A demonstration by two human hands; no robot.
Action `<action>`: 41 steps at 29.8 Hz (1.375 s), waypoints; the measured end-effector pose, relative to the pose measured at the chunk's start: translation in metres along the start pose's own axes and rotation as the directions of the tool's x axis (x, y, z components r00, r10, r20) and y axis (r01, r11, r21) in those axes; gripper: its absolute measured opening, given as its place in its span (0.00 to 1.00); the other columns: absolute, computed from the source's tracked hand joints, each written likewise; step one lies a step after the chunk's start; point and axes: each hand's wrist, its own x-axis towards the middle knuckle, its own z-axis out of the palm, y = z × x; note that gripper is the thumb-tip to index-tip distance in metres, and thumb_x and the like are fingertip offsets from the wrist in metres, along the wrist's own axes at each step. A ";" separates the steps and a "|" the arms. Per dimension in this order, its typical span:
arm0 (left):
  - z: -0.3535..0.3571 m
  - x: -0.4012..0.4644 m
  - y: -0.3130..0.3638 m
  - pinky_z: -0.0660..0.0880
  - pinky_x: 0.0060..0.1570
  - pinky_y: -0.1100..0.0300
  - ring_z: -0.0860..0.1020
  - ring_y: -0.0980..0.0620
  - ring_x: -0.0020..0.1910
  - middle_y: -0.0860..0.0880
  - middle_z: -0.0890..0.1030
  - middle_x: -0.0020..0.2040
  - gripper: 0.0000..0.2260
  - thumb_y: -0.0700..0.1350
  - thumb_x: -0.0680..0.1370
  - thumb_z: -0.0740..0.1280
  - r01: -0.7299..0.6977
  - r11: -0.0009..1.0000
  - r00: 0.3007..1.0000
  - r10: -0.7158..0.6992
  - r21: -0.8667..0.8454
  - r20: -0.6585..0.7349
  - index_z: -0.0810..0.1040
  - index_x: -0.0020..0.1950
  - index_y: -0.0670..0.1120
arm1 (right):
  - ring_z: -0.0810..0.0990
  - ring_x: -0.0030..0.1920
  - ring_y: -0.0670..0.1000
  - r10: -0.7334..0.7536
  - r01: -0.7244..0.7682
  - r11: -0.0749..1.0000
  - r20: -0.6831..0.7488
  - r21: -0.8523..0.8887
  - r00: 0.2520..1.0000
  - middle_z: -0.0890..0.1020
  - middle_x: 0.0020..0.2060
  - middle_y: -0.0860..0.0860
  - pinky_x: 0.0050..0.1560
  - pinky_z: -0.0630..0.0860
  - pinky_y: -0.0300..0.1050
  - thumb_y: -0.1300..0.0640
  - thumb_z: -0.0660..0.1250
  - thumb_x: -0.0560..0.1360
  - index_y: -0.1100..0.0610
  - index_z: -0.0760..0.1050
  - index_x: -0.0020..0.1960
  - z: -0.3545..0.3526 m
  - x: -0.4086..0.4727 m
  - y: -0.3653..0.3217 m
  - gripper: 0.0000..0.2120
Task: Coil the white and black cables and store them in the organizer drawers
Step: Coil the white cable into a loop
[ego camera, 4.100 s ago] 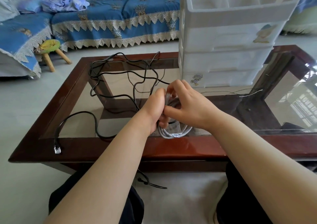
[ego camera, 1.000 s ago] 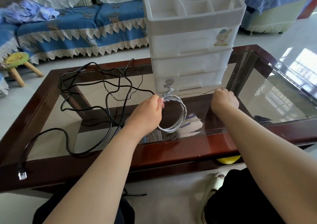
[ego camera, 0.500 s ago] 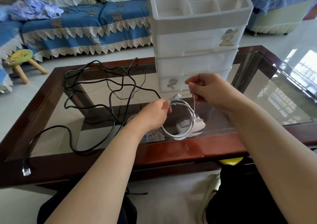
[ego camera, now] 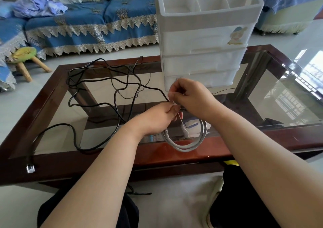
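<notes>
The white cable [ego camera: 185, 146] hangs as a coil of a few loops over the table's near edge. My left hand [ego camera: 157, 118] grips the top of that coil. My right hand [ego camera: 191, 97] sits just above and right of it, pinching a thin wire tie at the coil's top; the tie itself is mostly hidden by my fingers. The black cable [ego camera: 111, 95] lies uncoiled in loose tangles across the left half of the glass, its clear plug [ego camera: 30, 168] resting on the near-left wooden rim. The white organizer [ego camera: 201, 41] stands at the back, all drawers closed.
The glass-topped table has a dark wooden frame [ego camera: 157, 156]. Thin black wire [ego camera: 223, 90] lies right of the organizer's base. A small green stool [ego camera: 23, 53] and a blue sofa [ego camera: 90, 25] are beyond the table. My knees are under the near edge.
My right hand went out to the table at right, picked up a thin tie, and came back to meet my left hand at the top of the white coil.
</notes>
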 end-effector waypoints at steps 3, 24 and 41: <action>-0.003 0.000 0.000 0.68 0.43 0.56 0.71 0.53 0.38 0.51 0.74 0.39 0.15 0.51 0.84 0.51 -0.020 0.998 0.996 0.015 -0.064 -0.085 0.74 0.45 0.49 | 0.80 0.40 0.51 0.240 -0.197 0.937 -0.123 0.288 0.963 0.83 0.42 0.50 0.46 0.79 0.47 0.53 0.59 0.80 0.57 0.75 0.51 -0.008 0.006 0.006 0.09; -0.014 -0.006 -0.009 0.69 0.40 0.69 0.73 0.65 0.36 0.57 0.74 0.41 0.12 0.48 0.84 0.52 -0.134 0.990 0.899 0.103 -0.043 -0.426 0.73 0.53 0.46 | 0.73 0.31 0.45 0.186 -0.711 0.310 0.693 0.631 0.696 0.75 0.31 0.50 0.38 0.80 0.40 0.58 0.68 0.70 0.60 0.81 0.41 -0.003 0.008 0.025 0.06; -0.019 -0.023 -0.013 0.68 0.36 0.62 0.63 0.52 0.33 0.43 0.67 0.34 0.17 0.53 0.78 0.59 0.014 0.698 0.944 0.226 -0.716 0.239 0.78 0.37 0.45 | 0.77 0.30 0.45 -0.011 -0.209 0.718 0.311 0.664 0.950 0.79 0.30 0.49 0.34 0.76 0.37 0.60 0.68 0.69 0.60 0.74 0.38 -0.005 -0.007 0.004 0.04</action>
